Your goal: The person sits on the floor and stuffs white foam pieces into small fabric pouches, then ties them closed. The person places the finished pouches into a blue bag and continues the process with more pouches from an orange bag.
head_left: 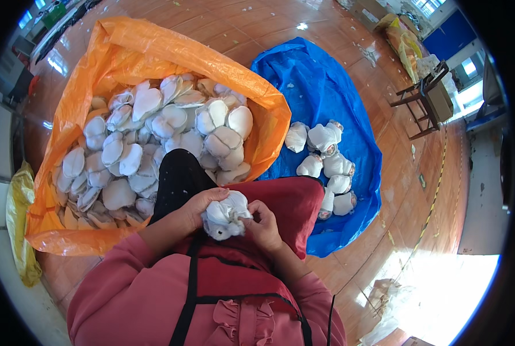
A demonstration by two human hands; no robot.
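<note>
Over my lap is a white, rounded fabric bundle (225, 212) with a tuft of loose grey-white fluff and a small dark spot at its lower end. My left hand (197, 209) is closed round its left side. At its right edge my right hand (263, 226) pinches the fabric between thumb and fingers. Left of my knees, an open orange sack (148, 43) is filled with flat, oval white pads (148, 104). An open blue sack (303, 63) on the right holds several rounded white bundles (338, 164) like the one in my hands.
A yellow bag (21, 225) lies at the left beside the orange sack. Farther off to the right stands a wooden chair (421, 101), with another yellow sack (404, 46) behind it. Scraps lie on the tiled floor (401, 190), and clear plastic (384, 311) at lower right.
</note>
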